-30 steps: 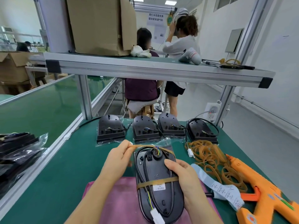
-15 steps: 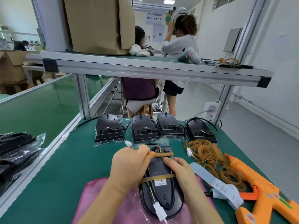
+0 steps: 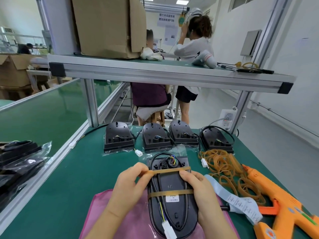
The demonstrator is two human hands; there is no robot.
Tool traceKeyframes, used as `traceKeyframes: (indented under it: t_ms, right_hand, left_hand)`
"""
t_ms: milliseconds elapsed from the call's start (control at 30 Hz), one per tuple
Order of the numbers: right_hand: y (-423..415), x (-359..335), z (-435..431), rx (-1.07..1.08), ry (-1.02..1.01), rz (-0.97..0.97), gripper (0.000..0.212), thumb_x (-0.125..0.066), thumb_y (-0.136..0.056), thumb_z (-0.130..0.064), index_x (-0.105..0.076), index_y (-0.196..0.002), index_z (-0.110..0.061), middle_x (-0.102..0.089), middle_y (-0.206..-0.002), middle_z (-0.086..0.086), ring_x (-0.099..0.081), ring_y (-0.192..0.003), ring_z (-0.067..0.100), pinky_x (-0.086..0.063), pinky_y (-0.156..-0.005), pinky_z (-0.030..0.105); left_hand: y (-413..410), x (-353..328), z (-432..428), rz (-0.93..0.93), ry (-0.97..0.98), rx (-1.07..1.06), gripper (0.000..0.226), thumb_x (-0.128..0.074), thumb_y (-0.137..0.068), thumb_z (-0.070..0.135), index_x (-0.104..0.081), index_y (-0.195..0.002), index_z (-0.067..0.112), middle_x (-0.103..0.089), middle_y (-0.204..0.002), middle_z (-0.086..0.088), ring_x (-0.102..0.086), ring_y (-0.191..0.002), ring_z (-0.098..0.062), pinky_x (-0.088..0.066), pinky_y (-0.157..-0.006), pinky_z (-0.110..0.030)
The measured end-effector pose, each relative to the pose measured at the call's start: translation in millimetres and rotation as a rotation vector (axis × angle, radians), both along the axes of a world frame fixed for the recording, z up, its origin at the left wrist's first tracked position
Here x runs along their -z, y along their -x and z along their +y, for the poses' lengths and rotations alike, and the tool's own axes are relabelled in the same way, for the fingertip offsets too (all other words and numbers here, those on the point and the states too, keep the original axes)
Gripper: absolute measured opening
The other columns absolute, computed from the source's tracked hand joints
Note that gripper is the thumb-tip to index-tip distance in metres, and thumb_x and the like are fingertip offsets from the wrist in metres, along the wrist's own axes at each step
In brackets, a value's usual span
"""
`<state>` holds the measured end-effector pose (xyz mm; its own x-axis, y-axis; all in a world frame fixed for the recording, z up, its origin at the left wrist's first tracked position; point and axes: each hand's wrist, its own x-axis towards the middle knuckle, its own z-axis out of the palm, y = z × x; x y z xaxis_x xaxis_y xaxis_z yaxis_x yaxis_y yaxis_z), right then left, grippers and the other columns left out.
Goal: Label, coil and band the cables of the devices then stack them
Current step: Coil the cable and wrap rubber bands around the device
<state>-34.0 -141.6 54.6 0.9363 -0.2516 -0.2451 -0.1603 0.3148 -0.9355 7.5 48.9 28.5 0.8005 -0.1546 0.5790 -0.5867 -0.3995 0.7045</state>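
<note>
Device (image 3: 170, 181) lies on pink mat (image 3: 103, 219), near centre of tabletop (image 3: 69, 183), between both hands. Cable (image 3: 154, 185) coiled on it under near band (image 3: 170, 192). Left hand (image 3: 131, 183) pinches far band (image 3: 170, 170) at device's left edge. Right hand (image 3: 200, 192) grips device's right edge. Loose bands (image 3: 227, 169) right.

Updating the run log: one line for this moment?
left hand pinches upper band | right hand holds device | lower band on | cable coiled
</note>
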Motion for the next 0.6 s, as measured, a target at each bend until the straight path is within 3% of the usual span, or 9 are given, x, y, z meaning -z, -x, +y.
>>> traceKeyframes:
  t_ms: [67,167,267,333,367,467,533,600]
  right_hand:
    - [0,1,-1,0.005,0.012,-0.007,0.019,-0.07,-0.081,-0.011,-0.064,-0.094,0.001,-0.073,-0.085,0.019,-0.07,-0.067,0.028,-0.057,-0.056,0.034]
    - [-3,1,0,0.018,0.073,-0.026,0.026,-0.074,-0.078,-0.015,-0.063,-0.099,-0.004,-0.074,-0.088,0.016,-0.071,-0.075,0.031,-0.059,-0.066,0.04]
    - [-5,0,4,0.016,0.178,-0.033,0.035,-0.078,-0.074,-0.022,-0.062,-0.103,-0.014,-0.074,-0.091,0.011,-0.072,-0.08,0.027,-0.059,-0.075,0.044]
    - [-5,-1,6,0.029,0.228,-0.047,0.039,-0.08,-0.07,-0.027,-0.061,-0.103,-0.019,-0.073,-0.094,0.007,-0.072,-0.08,0.022,-0.059,-0.077,0.044]
    - [-5,-2,7,0.04,0.24,-0.058,0.042,-0.08,-0.066,-0.031,-0.06,-0.101,-0.02,-0.073,-0.093,0.005,-0.072,-0.078,0.02,-0.059,-0.076,0.044]
    - [-5,-5,10,0.038,0.274,-0.075,0.051,-0.076,-0.055,-0.039,-0.059,-0.101,-0.023,-0.074,-0.088,0.0,-0.072,-0.078,0.017,-0.059,-0.076,0.043]
    - [-3,-5,11,0.015,0.269,-0.084,0.051,-0.076,-0.055,-0.038,-0.058,-0.101,-0.024,-0.074,-0.083,-0.001,-0.072,-0.076,0.017,-0.06,-0.073,0.04]
    - [-1,-3,10,-0.019,0.249,-0.076,0.053,-0.077,-0.055,-0.036,-0.058,-0.103,-0.025,-0.074,-0.083,-0.004,-0.072,-0.078,0.016,-0.06,-0.073,0.038]
  left_hand:
    - [1,-1,1,0.089,0.065,-0.009,0.013,-0.062,-0.077,0.045,-0.057,-0.076,0.032,-0.06,-0.073,0.011,-0.055,-0.072,-0.01,-0.044,-0.069,-0.021]
    - [6,-6,1,0.191,0.128,0.005,0.012,-0.067,-0.072,0.041,-0.057,-0.07,0.034,-0.058,-0.075,0.013,-0.054,-0.077,-0.004,-0.04,-0.073,-0.016]
    - [9,-7,5,0.362,0.149,0.058,0.016,-0.069,-0.063,0.046,-0.057,-0.067,0.037,-0.053,-0.107,0.021,-0.048,-0.106,0.007,-0.034,-0.095,-0.017]
    - [11,-4,4,0.493,0.272,0.125,0.021,-0.077,-0.076,0.028,-0.059,-0.083,0.033,-0.046,-0.128,0.021,-0.043,-0.122,0.01,-0.032,-0.107,-0.029]
    - [13,0,2,0.558,0.405,0.143,0.027,-0.076,-0.082,0.02,-0.058,-0.1,0.029,-0.046,-0.134,0.018,-0.045,-0.125,0.007,-0.033,-0.109,-0.031]
    - [17,0,-16,0.843,0.723,0.198,0.049,-0.054,-0.09,0.033,-0.045,-0.136,0.019,-0.052,-0.139,-0.001,-0.059,-0.12,-0.016,-0.042,-0.104,-0.042]
    - [18,-4,-24,0.982,0.821,0.29,0.047,-0.042,-0.097,0.032,-0.05,-0.134,0.004,-0.055,-0.137,-0.022,-0.057,-0.12,-0.036,-0.037,-0.108,-0.052]
    - [22,-11,-26,1.025,0.832,0.324,0.052,-0.046,-0.091,0.033,-0.055,-0.131,0.0,-0.057,-0.132,-0.027,-0.056,-0.121,-0.042,-0.036,-0.109,-0.055]
